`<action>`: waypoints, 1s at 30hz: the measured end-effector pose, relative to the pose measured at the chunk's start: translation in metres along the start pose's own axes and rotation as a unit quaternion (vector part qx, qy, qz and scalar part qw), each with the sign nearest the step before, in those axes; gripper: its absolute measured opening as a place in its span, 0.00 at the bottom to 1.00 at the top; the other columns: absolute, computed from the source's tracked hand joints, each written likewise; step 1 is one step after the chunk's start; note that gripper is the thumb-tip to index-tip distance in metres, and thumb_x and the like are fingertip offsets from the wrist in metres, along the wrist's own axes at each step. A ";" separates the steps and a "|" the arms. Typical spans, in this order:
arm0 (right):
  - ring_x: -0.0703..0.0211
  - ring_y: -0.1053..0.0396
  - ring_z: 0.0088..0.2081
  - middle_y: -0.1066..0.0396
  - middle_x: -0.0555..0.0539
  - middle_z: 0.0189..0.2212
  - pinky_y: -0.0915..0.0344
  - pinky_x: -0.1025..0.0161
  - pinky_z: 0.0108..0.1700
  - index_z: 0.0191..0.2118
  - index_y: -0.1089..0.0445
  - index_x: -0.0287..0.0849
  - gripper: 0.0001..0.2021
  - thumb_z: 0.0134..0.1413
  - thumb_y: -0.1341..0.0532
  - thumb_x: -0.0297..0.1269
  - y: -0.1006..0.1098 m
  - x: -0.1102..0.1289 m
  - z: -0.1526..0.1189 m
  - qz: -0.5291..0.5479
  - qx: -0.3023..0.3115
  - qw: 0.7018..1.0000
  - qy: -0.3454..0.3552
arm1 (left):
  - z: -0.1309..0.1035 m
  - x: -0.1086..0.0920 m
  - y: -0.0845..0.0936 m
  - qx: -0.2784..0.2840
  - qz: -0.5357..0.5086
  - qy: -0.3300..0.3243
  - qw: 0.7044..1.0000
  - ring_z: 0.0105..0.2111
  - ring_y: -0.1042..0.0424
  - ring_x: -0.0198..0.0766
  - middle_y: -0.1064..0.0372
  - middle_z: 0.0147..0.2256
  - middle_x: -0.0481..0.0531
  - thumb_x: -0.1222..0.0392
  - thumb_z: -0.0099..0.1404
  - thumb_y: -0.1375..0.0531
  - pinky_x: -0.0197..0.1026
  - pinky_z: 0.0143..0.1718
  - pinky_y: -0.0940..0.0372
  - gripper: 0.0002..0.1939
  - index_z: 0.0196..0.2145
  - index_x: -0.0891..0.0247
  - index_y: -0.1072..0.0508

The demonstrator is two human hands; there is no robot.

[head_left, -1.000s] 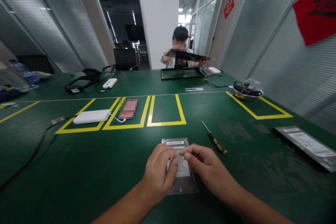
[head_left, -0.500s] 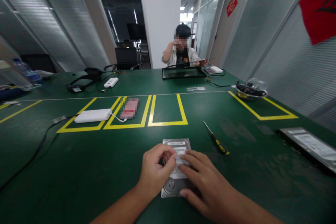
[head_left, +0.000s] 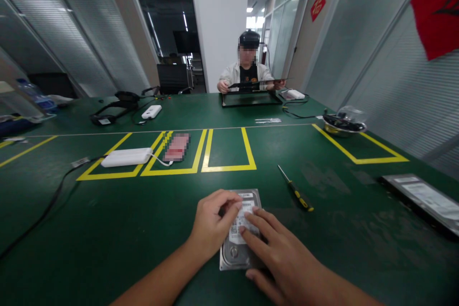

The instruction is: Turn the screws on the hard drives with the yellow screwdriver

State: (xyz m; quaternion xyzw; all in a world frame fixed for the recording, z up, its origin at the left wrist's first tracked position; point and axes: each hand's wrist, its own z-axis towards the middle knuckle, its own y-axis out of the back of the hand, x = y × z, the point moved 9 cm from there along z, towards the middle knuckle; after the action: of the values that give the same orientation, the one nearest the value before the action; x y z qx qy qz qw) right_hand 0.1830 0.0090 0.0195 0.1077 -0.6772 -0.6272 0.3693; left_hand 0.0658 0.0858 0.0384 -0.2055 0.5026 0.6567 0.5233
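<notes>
A silver hard drive (head_left: 234, 252) with a white label lies flat on the green table, between and partly under my hands. My left hand (head_left: 214, 220) is over its upper left part, thumb and index finger brought together in a pinch; whatever lies between the tips is too small to make out. The fingers of my right hand (head_left: 274, 244) are spread, their tips resting on the right side of the label. To the right of the drive lies a yellow and black screwdriver (head_left: 299, 196), its tip pointing away from me.
Another drive (head_left: 426, 201) lies at the far right. A white power bank (head_left: 127, 157) and a cabled phone (head_left: 177, 147) sit at the left within yellow tape. A bowl of dark parts (head_left: 344, 123) stands at the back right. Across the table, a person (head_left: 247, 69) holds a dark panel.
My left hand has shifted slightly, its pinch now a little higher. My right fingertips have moved slightly left over the label. The person opposite has lowered a hand from the head to the panel.
</notes>
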 end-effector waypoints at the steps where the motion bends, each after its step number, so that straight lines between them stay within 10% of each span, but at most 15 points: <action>1: 0.40 0.55 0.67 0.49 0.40 0.66 0.47 0.42 0.66 0.66 0.42 0.40 0.31 0.59 0.42 0.44 0.000 -0.001 0.000 0.003 -0.001 1.000 -0.002 | 0.003 -0.001 0.002 0.001 0.008 -0.003 1.000 0.30 0.30 0.36 0.28 0.31 0.49 0.63 0.66 0.41 0.37 0.32 0.37 0.05 0.35 0.62 0.24; 30: 0.39 0.54 0.67 0.49 0.39 0.66 0.46 0.42 0.66 0.65 0.40 0.40 0.30 0.60 0.43 0.46 -0.005 -0.001 0.001 0.006 0.000 1.000 -0.002 | 0.076 0.019 -0.055 0.209 0.019 0.021 0.977 0.24 0.31 0.34 0.27 0.24 0.48 0.68 0.58 0.38 0.34 0.26 0.39 0.05 0.32 0.66 0.21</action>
State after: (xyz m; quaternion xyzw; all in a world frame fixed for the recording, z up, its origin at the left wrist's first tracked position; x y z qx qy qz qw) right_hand 0.1817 0.0095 0.0141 0.1023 -0.6785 -0.6253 0.3718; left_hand 0.1271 0.1585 0.0305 -0.0958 0.6438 0.5420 0.5315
